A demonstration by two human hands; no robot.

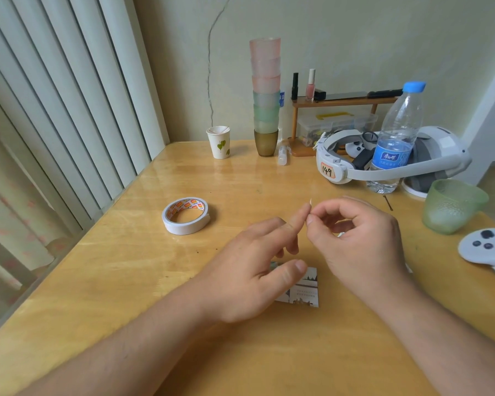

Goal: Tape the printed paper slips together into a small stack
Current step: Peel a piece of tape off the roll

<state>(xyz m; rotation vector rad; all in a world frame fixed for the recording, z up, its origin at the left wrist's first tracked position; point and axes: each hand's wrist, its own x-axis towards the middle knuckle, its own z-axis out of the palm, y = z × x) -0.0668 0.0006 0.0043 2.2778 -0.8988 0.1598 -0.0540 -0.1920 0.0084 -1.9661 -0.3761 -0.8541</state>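
The right hand pinches a small bit of tape (barely visible) against the left hand's outstretched forefinger. Below that pinch, the paper slips lie on the table; the tape roll sits off left.

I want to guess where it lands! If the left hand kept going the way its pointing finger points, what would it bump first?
Almost at once, the right hand: the left hand has its forefinger aimed up and right, its tip right by the small piece of tape pinched there. Depth is hard to judge.
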